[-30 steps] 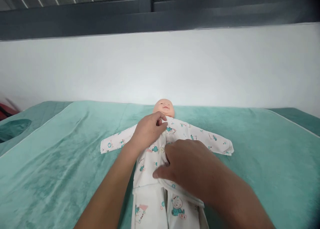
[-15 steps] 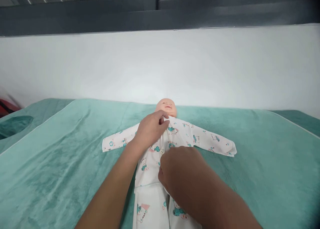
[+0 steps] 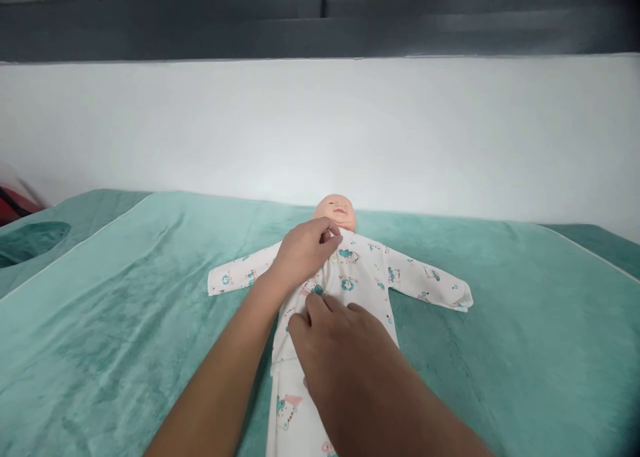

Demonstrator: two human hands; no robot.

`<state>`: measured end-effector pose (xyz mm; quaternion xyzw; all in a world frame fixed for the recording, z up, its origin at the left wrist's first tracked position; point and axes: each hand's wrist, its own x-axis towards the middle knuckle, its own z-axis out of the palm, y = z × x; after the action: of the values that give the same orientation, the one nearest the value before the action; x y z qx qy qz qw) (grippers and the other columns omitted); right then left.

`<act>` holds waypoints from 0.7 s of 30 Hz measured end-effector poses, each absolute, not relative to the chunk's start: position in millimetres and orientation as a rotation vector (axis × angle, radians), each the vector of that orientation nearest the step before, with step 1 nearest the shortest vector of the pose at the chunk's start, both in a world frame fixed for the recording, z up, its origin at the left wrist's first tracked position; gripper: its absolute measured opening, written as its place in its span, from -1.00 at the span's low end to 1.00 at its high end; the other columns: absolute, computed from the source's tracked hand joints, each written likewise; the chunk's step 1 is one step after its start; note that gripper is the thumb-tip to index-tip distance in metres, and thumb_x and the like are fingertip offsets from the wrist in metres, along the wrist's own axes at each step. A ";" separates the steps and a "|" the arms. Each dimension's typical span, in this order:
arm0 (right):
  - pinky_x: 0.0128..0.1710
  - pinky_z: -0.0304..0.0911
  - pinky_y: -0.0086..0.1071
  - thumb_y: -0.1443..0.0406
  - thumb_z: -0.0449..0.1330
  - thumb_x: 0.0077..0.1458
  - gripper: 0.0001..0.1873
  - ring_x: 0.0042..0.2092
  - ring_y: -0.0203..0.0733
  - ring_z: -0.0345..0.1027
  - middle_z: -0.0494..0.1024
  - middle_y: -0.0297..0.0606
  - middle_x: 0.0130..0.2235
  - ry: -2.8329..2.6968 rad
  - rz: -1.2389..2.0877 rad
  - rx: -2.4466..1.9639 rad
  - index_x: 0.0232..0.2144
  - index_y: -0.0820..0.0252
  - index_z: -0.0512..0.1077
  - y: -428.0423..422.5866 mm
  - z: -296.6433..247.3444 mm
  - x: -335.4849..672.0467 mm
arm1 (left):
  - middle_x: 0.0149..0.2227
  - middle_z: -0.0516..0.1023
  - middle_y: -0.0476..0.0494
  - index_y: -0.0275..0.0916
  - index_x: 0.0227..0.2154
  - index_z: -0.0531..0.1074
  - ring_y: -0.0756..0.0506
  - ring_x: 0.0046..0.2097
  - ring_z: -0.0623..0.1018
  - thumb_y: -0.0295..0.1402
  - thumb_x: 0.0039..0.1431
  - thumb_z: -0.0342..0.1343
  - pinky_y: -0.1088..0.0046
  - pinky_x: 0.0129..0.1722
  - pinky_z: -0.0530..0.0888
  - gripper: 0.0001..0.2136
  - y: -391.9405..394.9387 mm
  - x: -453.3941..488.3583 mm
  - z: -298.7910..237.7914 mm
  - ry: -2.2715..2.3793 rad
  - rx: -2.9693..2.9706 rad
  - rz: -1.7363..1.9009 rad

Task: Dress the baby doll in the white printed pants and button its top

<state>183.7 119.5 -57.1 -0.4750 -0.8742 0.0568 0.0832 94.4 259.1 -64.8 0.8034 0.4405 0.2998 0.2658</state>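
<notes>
A baby doll (image 3: 345, 212) lies on its back, head toward the wall, in a white shirt (image 3: 370, 270) with teal and pink animal prints. Its sleeves stretch out to both sides. White printed trousers (image 3: 293, 417) cover the legs, partly behind my right arm. My left hand (image 3: 306, 249) is closed at the neckline, thumb and fingertips pinching the shirt's front edge. Lower down, my right hand (image 3: 337, 340) rests with curled fingers on the middle of the shirt front, closed on the cloth there. The palm hides what lies beneath it.
A teal plush blanket (image 3: 525, 324) spreads under the doll, wrinkled on the left. Behind it rises a white wall (image 3: 320, 124) below a dark window frame (image 3: 150, 34). Something red and black (image 3: 15, 205) sits at the far left edge.
My right hand has shifted left and turned, so its curled fingers now show on the shirt front. My left hand keeps its pinch at the neckline.
</notes>
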 end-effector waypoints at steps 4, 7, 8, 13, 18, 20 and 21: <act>-0.41 0.15 -0.30 0.42 0.15 -0.11 -0.84 -0.32 -0.11 0.32 0.48 -0.14 -0.32 -2.598 0.139 -1.617 -0.37 0.20 0.41 124.6 -45.5 174.2 | -0.43 0.45 0.01 -0.15 -0.34 0.42 -0.02 -0.39 0.40 -0.34 0.18 -0.03 0.44 -0.40 0.29 -0.87 261.0 97.1 -69.9 1.210 2.214 0.919; -0.37 0.16 -0.28 0.50 0.10 -0.09 -0.84 -0.33 -0.12 0.33 0.48 -0.16 -0.36 -2.725 0.193 -1.562 -0.42 0.23 0.40 127.5 -41.6 172.1 | -0.42 0.44 0.01 -0.15 -0.29 0.41 -0.03 -0.38 0.40 -0.35 0.19 -0.03 0.43 -0.39 0.29 -0.88 263.1 97.5 -73.9 1.224 2.226 0.982; -0.36 0.17 -0.27 0.50 0.09 -0.08 -0.84 -0.33 -0.12 0.34 0.48 -0.17 -0.38 -2.781 0.213 -1.510 -0.43 0.23 0.40 128.2 -40.6 171.8 | -0.42 0.44 0.01 -0.14 -0.28 0.41 -0.03 -0.38 0.40 -0.35 0.20 -0.03 0.43 -0.39 0.28 -0.87 263.6 97.4 -74.8 1.218 2.232 0.979; -0.41 0.18 -0.27 0.45 0.12 -0.01 -0.90 -0.38 -0.12 0.37 0.49 -0.20 -0.43 -2.983 0.254 -1.306 -0.44 0.23 0.42 130.6 -37.9 165.2 | -0.40 0.48 0.01 -0.14 -0.30 0.40 -0.03 -0.39 0.40 -0.34 0.24 -0.07 0.43 -0.41 0.25 -0.85 264.7 97.8 -77.3 1.197 2.269 0.953; -0.48 0.21 -0.29 0.44 0.18 -0.04 -0.92 -0.43 -0.14 0.38 0.49 -0.21 -0.48 -3.028 0.167 -1.264 -0.46 0.24 0.47 130.0 -43.4 157.0 | -0.34 0.51 -0.03 -0.15 -0.30 0.41 -0.05 -0.33 0.44 -0.29 0.29 -0.11 0.41 -0.36 0.29 -0.80 265.5 98.1 -79.2 1.231 2.284 0.978; -0.42 0.26 -0.25 0.42 0.18 -0.03 -0.94 -0.40 -0.11 0.40 0.49 -0.19 -0.47 -2.909 0.104 -1.252 -0.46 0.24 0.47 129.0 -48.0 155.9 | -0.32 0.51 -0.06 -0.16 -0.30 0.41 -0.07 -0.28 0.44 -0.29 0.29 -0.10 0.39 -0.31 0.30 -0.81 266.6 97.1 -79.8 1.287 2.317 1.024; -0.38 0.29 -0.22 0.41 0.18 -0.03 -0.94 -0.37 -0.08 0.41 0.49 -0.17 -0.45 -2.855 0.082 -1.247 -0.44 0.24 0.46 128.5 -50.5 155.1 | -0.31 0.51 -0.08 -0.16 -0.31 0.42 -0.09 -0.25 0.44 -0.30 0.28 -0.09 0.38 -0.28 0.30 -0.81 267.2 96.6 -80.1 1.334 2.341 1.059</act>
<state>155.1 128.5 -50.5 -0.4002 -0.9160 0.0264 0.0124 96.6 267.2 -80.1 0.8025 0.4572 0.3630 0.1232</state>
